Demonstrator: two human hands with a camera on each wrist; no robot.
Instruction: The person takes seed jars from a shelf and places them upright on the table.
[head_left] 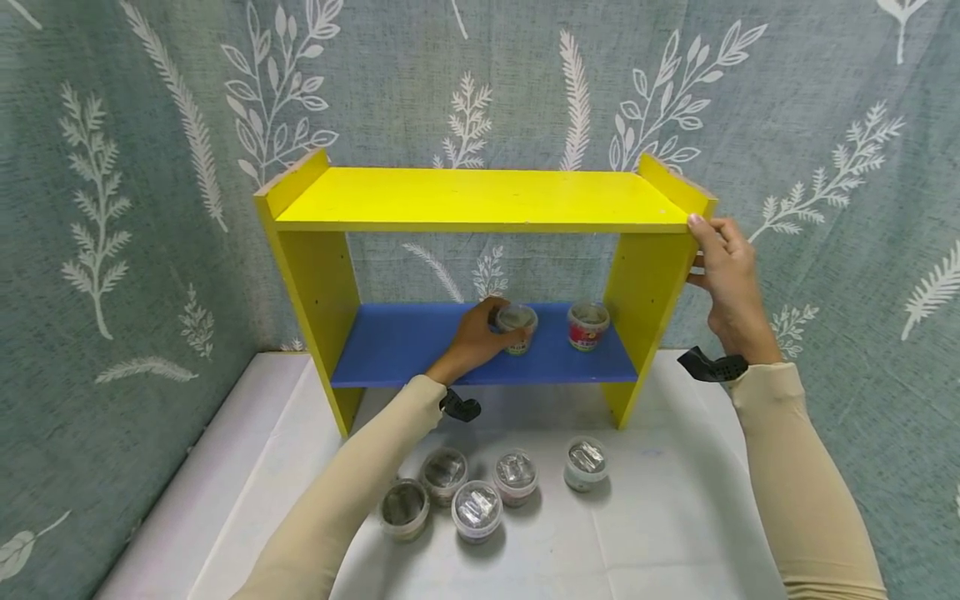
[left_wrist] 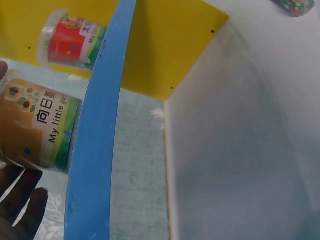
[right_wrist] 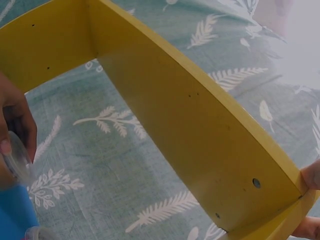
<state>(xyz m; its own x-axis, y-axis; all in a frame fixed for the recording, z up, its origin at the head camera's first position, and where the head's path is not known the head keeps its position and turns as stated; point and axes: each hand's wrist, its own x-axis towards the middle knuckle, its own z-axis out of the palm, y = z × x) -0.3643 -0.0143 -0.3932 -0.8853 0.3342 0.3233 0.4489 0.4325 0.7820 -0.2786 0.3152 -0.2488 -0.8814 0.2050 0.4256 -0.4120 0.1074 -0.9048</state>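
Observation:
A small lidded plastic tub (head_left: 517, 317) stands on the blue shelf board (head_left: 408, 337) of a yellow shelf unit. My left hand (head_left: 477, 337) grips it round the sides, thumb toward me. The left wrist view shows its brown label (left_wrist: 30, 125) with a sunflower picture and "My little" printed on it, its base right at the blue board. My right hand (head_left: 731, 279) holds the top right corner of the unit's side panel (head_left: 660, 283), thumb on the front edge, fingers round the outer side. A red-labelled tub (head_left: 587, 327) sits to the right on the same board.
On the white table (head_left: 660, 517) in front of the unit, several lidded tubs (head_left: 477, 510) stand grouped below my left forearm. One more tub (head_left: 586, 463) stands apart to their right. The yellow top board (head_left: 480, 198) spans above the blue one. Leaf-patterned cloth (head_left: 480, 83) hangs behind.

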